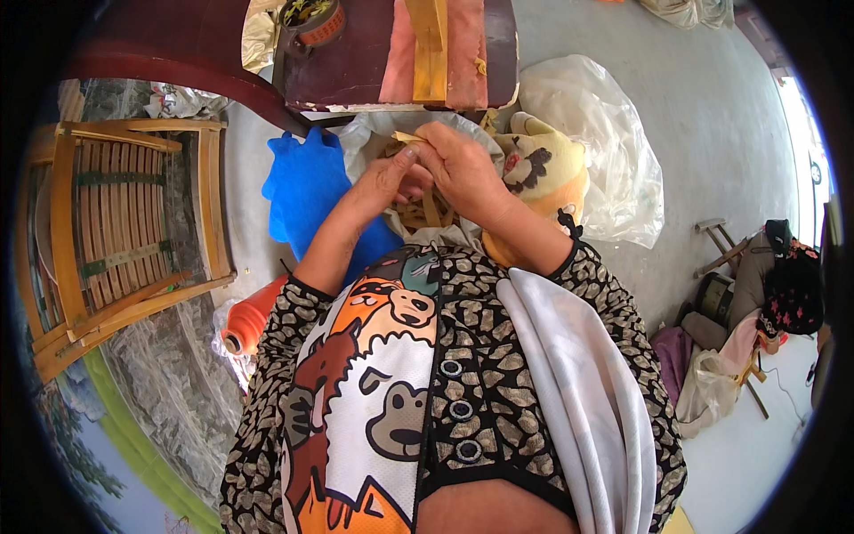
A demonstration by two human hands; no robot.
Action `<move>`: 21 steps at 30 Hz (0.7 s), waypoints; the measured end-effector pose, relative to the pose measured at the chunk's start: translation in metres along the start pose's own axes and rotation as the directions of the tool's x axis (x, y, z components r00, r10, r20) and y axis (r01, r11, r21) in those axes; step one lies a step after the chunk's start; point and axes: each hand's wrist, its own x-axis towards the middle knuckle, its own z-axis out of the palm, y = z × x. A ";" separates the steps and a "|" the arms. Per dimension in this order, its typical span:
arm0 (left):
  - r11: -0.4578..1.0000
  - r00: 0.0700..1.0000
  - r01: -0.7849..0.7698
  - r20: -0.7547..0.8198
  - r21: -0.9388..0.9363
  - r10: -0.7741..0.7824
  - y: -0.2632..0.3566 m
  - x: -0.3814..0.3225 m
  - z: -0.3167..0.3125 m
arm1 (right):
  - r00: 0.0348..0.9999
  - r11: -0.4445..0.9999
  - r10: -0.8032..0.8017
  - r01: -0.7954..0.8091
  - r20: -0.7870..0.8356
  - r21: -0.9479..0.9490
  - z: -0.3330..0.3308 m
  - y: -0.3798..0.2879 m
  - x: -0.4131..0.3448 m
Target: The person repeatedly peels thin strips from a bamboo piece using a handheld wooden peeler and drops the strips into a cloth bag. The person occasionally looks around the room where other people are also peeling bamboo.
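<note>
Both hands meet above a white plastic sack (360, 137) that holds many tan, flat strips (427, 208). My right hand (460, 170) pinches a short yellowish strip (405, 137) between thumb and fingers. Close against it, my left hand (393, 175) has its thumb near the same strip; whether it also grips the strip I cannot tell. Blue plush fabric (303, 193) lies under my left forearm, and a yellow and orange plush cloth (544, 160) lies beside my right wrist.
Ahead stands a dark red table (360, 77) with pink cloth, a wooden block (429, 67) and a pot (313, 23). A clear plastic bag (620, 160) lies on the floor at right. Wooden slatted furniture (123, 220) is at left, near an orange-red roll (250, 320). Another person (747, 280) sits far right.
</note>
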 end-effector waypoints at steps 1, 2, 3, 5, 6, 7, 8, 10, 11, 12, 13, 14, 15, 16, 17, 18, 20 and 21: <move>0.955 0.988 0.104 0.135 -0.279 -0.068 -0.001 -0.003 0.009 | 0.988 0.983 -0.139 0.131 -0.060 -0.126 0.000 -0.001 0.000; 0.829 0.959 0.242 0.257 -0.504 -0.124 -0.001 -0.006 0.016 | 0.958 0.937 -0.267 0.233 -0.102 -0.259 0.000 -0.002 0.000; 0.771 0.973 0.188 0.222 -0.608 -0.061 0.000 -0.006 0.023 | 0.946 0.931 -0.310 0.283 -0.091 -0.230 0.002 -0.004 -0.002; 0.617 0.986 0.130 0.168 -0.776 0.004 0.003 -0.006 0.028 | 0.935 0.925 -0.351 0.335 -0.061 -0.178 0.007 -0.010 -0.008; 0.630 1.000 -0.016 -0.006 -0.776 0.018 0.004 -0.008 0.029 | 0.904 0.904 -0.420 0.409 -0.076 -0.124 0.011 -0.013 -0.013; 0.649 1.000 0.016 0.002 -0.760 -0.022 0.006 -0.006 0.026 | 0.937 0.938 -0.347 0.345 -0.050 -0.041 0.014 -0.016 -0.018; 0.668 0.998 0.043 0.003 -0.743 -0.061 0.008 -0.005 0.024 | 0.963 0.962 -0.270 0.270 0.000 0.036 0.017 -0.020 -0.023; 0.657 0.983 0.032 -0.094 -0.753 -0.155 0.008 -0.007 0.023 | 0.986 0.966 -0.002 -0.042 0.168 0.254 0.022 -0.023 -0.025; 0.657 0.988 0.050 -0.060 -0.752 -0.144 0.008 -0.007 0.023 | 0.990 0.906 0.060 -0.109 0.130 0.409 0.022 -0.022 -0.024; 0.678 0.986 0.028 -0.092 -0.734 -0.141 0.007 -0.009 0.025 | 0.973 0.818 0.153 -0.221 0.170 0.532 0.022 -0.021 -0.020; 0.687 0.976 0.067 -0.096 -0.724 -0.195 0.006 -0.011 0.029 | 0.945 0.694 0.249 -0.327 0.212 0.641 0.019 -0.018 -0.016; 0.750 0.997 0.020 -0.047 -0.661 -0.068 0.007 -0.011 0.032 | 0.969 0.811 0.233 -0.238 0.079 0.535 0.016 -0.015 -0.013; 0.846 0.998 -0.018 -0.066 -0.533 -0.021 0.008 -0.012 0.035 | 0.986 0.915 0.168 -0.152 -0.010 0.375 0.013 -0.012 -0.009; 0.921 0.997 -0.013 -0.072 -0.390 -0.017 0.010 -0.013 0.036 | 0.994 0.975 0.038 -0.014 -0.104 0.220 0.010 -0.009 -0.004; 0.966 0.997 -0.048 -0.074 -0.253 0.031 0.013 -0.014 0.036 | 0.979 0.992 -0.105 0.115 -0.175 0.049 0.009 -0.007 0.001; 0.991 0.984 -0.118 -0.129 0.065 0.126 0.018 -0.015 0.035 | 0.981 0.990 -0.137 0.138 -0.135 -0.002 0.008 -0.006 0.005; 0.679 0.774 -0.317 -0.233 0.662 0.589 0.028 -0.019 0.026 | 0.990 0.988 0.073 -0.056 -0.120 0.145 0.009 -0.006 0.011; 0.401 0.605 -0.268 -0.171 0.876 0.778 0.034 -0.021 0.023 | 0.968 0.956 0.238 -0.219 -0.081 0.194 0.009 -0.008 0.013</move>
